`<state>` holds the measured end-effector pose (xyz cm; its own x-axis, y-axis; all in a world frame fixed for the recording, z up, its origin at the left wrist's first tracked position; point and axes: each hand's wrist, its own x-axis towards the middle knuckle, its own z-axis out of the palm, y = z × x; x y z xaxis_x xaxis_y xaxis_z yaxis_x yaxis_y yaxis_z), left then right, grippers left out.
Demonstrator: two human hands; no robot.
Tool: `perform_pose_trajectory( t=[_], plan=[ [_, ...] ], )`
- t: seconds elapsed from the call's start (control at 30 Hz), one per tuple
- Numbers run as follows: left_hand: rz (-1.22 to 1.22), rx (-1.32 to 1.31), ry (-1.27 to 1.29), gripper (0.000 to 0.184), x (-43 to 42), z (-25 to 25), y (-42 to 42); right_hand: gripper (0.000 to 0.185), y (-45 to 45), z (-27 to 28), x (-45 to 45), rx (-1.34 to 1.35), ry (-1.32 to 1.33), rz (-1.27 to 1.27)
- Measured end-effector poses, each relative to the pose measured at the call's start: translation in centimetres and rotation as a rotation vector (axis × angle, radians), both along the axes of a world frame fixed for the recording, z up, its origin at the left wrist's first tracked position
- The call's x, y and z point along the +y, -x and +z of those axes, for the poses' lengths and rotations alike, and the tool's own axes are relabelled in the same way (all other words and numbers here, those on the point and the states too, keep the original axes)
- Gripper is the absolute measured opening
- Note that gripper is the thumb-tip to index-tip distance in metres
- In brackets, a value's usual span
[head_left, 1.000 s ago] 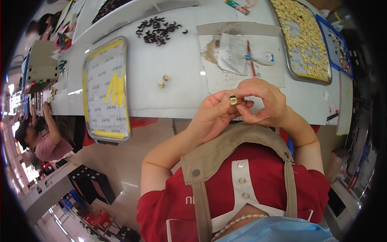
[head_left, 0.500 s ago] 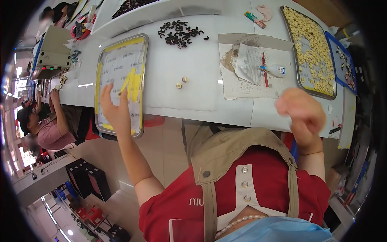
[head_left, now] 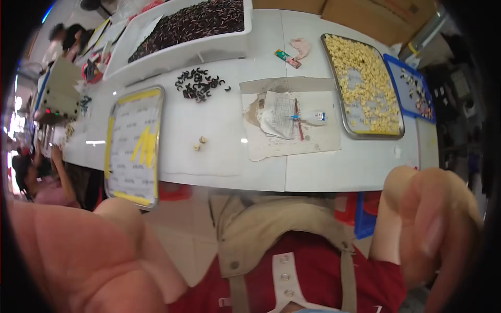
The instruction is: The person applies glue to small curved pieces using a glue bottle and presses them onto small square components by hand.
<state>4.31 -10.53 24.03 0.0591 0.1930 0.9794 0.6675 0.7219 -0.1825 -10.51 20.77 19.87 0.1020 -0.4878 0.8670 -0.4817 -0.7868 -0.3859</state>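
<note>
Both hands are raised close to the camera, above and in front of the table's near edge. My left hand (head_left: 78,255) fills the lower left with its palm side showing; its fingers are out of sight. My right hand (head_left: 441,224) is at the right edge, blurred, with its fingers bent and their tips hidden. Nothing can be made out in either hand. Nearest the left hand is a metal tray (head_left: 159,141) lined with printed paper and yellow tape. Two small cream pieces (head_left: 197,147) lie on the white table (head_left: 219,167), right of that tray.
Dark curved pieces (head_left: 195,86) lie heaped before a white bin (head_left: 209,55) full of similar ones. A cardboard sheet (head_left: 261,148) carries papers, a red pen and a small bottle (head_left: 317,117). Right of it are a metal tray (head_left: 376,136) of cream pieces and a blue tray (head_left: 392,70).
Both hands have come up toward the camera and now look much larger. The view has tilted, showing more of the white bin and boxes at the back. The table items stay put.
</note>
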Motion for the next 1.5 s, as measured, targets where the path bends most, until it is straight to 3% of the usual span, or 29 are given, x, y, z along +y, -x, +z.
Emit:
perform_pose_trajectory(
  t=[0.57, 0.97, 1.5],
  plan=[
    [-0.166, 0.177, 0.005, 0.042, 0.6, 0.4, 3.6, 0.008, -0.7, 0.6, -3.2, 0.225, -0.005, 0.175],
    [-0.215, 0.212, -0.070, 0.039, 1.9, 0.5, 5.8, 0.008, -1.3, 2.7, -1.9, 0.195, 0.193, -0.100],
    [-0.203, 0.314, -0.051, 0.036, 0.8, -0.1, 5.2, 0.010, -3.8, 7.6, 3.1, 0.280, 0.750, -0.366]
  ],
)
